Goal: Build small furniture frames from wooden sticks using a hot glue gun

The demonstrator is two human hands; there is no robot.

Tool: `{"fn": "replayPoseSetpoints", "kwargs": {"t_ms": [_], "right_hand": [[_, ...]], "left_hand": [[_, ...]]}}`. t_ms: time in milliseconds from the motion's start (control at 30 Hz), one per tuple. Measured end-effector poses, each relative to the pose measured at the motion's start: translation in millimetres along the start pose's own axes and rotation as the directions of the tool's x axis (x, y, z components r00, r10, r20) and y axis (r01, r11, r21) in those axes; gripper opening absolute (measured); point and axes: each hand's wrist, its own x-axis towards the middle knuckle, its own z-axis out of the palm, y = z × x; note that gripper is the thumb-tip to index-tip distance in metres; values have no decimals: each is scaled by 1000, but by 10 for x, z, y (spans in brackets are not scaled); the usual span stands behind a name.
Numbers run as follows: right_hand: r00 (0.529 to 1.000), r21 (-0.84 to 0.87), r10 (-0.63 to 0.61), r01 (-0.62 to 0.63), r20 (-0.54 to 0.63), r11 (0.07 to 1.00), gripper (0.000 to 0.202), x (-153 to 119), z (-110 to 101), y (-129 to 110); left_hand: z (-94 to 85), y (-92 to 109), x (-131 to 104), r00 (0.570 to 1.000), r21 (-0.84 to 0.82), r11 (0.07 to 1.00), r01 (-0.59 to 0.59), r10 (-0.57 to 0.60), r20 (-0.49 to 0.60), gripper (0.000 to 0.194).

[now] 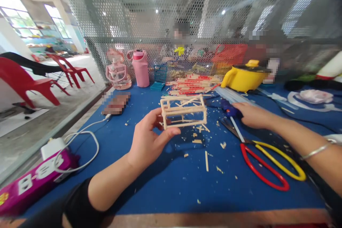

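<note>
A small box-shaped frame of pale wooden sticks (184, 112) is held up over the blue table, its left end pinched between the thumb and fingers of my left hand (149, 139). Farther right, my right hand (252, 114) is wrapped round a dark blue glue gun (230, 109), with a whitish stick trailing from it toward me. Large scissors (249, 142) with one red and one yellow handle lie beneath that stick, blades pointing away. Stick scraps (206, 161) are scattered on the table below the frame.
Wooden sticks with red marks (193, 83) are piled at the back, between a teal stand (159, 77) and a yellow pot (244, 79). Two pink bottles (140, 71) stand back left. A phone (117, 103) and purple power strip (40, 176) lie left. Behind the mesh sits a person.
</note>
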Motion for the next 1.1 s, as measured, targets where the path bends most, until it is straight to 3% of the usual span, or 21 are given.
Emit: {"fn": "replayPoseSetpoints", "kwargs": {"t_ms": [100, 167, 200, 233, 267, 333, 400, 667, 767, 867, 900, 967, 1033, 1100], "right_hand": [[998, -67, 9, -5, 65, 998, 29, -74, -209, -364], [978, 13, -108, 108, 180, 994, 25, -227, -355, -755], [934, 160, -224, 185, 279, 970, 26, -320, -399, -968], [852, 318, -363, 249, 377, 915, 28, -411, -415, -1171], [802, 415, -438, 265, 407, 870, 26, -492, -405, -1352], [837, 427, -414, 247, 358, 870, 22, -595, -328, -1609], [856, 418, -400, 248, 327, 874, 20, -610, -231, -1719], [821, 347, -467, 355, 329, 868, 22, -573, -85, -1719], [815, 305, -533, 461, 227, 834, 23, -712, -170, -1731], [782, 307, -623, 599, -24, 740, 22, -750, -470, -1695], [798, 283, -591, 597, -115, 751, 20, -705, -595, -1677], [781, 205, -535, 609, -322, 766, 17, -523, -813, -1648], [785, 136, -472, 561, -401, 817, 7, -270, -926, -1650], [776, 126, -479, 569, -410, 813, 7, -27, -923, -1685]], "left_hand": [[7, -13, 12, 1000, -41, 999, 4, -5, -6, 45], [11, -10, 20, 1000, -58, 998, 9, -9, -4, 47], [13, -7, 22, 1000, -63, 998, 11, -11, -4, 48], [14, -4, 25, 1000, -67, 998, 13, -14, -5, 48], [16, -2, 27, 1000, -71, 997, 16, -16, -5, 47], [17, -1, 28, 1000, -85, 996, 12, -12, -2, 44], [15, -2, 26, 1000, -97, 995, 5, -5, 3, 43], [13, 26, -8, 1000, -41, 999, 3, -2, 18, 43], [24, 36, -24, 1000, -52, 999, 2, -1, 12, 46], [36, 36, -43, 1000, -40, 999, 21, -20, 10, 48], [39, 34, -48, 1000, -37, 999, 27, -27, 10, 48], [46, 31, -56, 999, -39, 999, 36, -35, 6, 48], [50, 30, -60, 999, -52, 998, 35, -35, -3, 47], [47, 31, -65, 1000, -52, 998, 29, -29, -9, 47]]}}
